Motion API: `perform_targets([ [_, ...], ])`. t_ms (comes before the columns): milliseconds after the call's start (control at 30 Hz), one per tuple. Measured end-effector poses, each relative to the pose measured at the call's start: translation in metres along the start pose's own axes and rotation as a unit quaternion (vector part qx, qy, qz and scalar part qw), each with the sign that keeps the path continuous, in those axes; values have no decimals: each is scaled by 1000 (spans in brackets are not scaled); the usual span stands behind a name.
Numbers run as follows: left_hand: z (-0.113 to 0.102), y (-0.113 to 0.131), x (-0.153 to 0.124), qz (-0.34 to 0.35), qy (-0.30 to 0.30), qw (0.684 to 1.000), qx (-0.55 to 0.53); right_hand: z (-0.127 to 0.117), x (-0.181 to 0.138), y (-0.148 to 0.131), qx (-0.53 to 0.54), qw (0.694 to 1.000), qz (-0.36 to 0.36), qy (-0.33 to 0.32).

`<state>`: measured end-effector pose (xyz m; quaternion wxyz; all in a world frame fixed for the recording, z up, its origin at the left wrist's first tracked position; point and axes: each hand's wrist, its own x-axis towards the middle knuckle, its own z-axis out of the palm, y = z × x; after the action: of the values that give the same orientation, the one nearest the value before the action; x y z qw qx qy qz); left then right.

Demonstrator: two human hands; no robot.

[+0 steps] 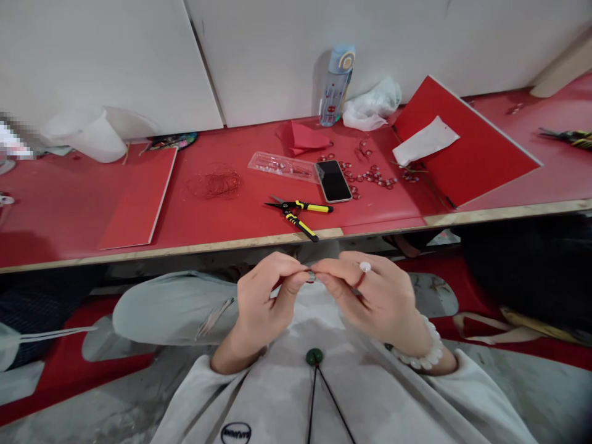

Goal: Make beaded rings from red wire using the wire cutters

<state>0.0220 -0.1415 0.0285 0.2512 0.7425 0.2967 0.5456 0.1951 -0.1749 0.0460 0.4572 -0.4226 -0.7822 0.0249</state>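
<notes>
My left hand (263, 296) and my right hand (374, 296) meet over my lap, just below the table's front edge. Both pinch a tiny piece (311, 276) between thumb and fingertips; it is too small to name. My right hand wears a ring and a white bead bracelet (423, 354). Yellow-handled pliers (298, 216) lie on the red table (69, 209) right above my hands. A black phone (333, 180) lies beside them, with small red-and-white rings (374, 176) scattered to its right.
A coil of thin red wire (215, 183) and a clear plastic packet (283, 165) lie mid-table. Red boards lie at left (139, 197) and right (467, 148). At the wall stand a water bottle (337, 86), a plastic bag (372, 105) and a white cup (87, 135).
</notes>
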Motion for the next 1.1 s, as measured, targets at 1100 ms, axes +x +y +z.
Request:
perform_targets([
  [1100,-5,-7,6,-72,-62,991,-94,3,10,14,173,984,47,-6],
])
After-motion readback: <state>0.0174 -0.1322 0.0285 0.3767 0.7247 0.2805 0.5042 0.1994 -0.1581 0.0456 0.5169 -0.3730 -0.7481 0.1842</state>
